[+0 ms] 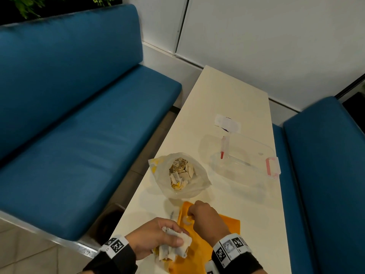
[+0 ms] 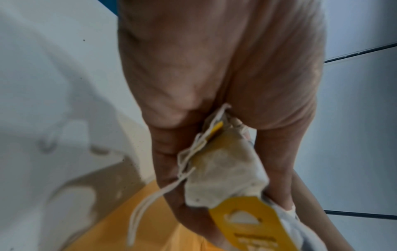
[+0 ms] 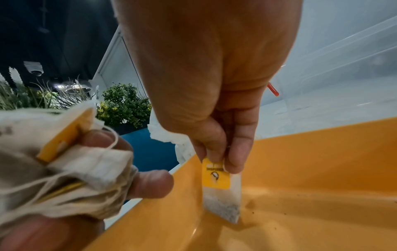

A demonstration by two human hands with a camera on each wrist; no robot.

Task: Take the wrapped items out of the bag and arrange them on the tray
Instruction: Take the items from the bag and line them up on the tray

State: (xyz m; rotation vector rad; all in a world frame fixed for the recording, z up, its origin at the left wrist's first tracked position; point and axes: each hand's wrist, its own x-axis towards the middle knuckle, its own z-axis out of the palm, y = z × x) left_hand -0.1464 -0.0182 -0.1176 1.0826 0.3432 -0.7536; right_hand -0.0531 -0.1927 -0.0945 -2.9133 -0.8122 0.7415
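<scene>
A clear plastic bag point(image 1: 182, 175) stands open on the white table, full of tea bags with yellow tags. Nearer to me lies the orange tray point(image 1: 230, 224). My left hand point(image 1: 173, 239) grips a bunch of tea bags point(image 2: 225, 169) with loose strings at the tray's left edge. My right hand point(image 3: 214, 161) pinches a single tea bag point(image 3: 223, 200) by its top and yellow tag. That bag hangs upright, its lower corner touching the tray floor point(image 3: 311, 195) near the tray's far left corner.
A clear lidded box point(image 1: 245, 157) with a pink latch and a red-tipped item inside sits right of the bag. A white paper point(image 1: 227, 123) lies beyond it. Blue benches point(image 1: 79, 115) flank the narrow table; its left edge is close to my left hand.
</scene>
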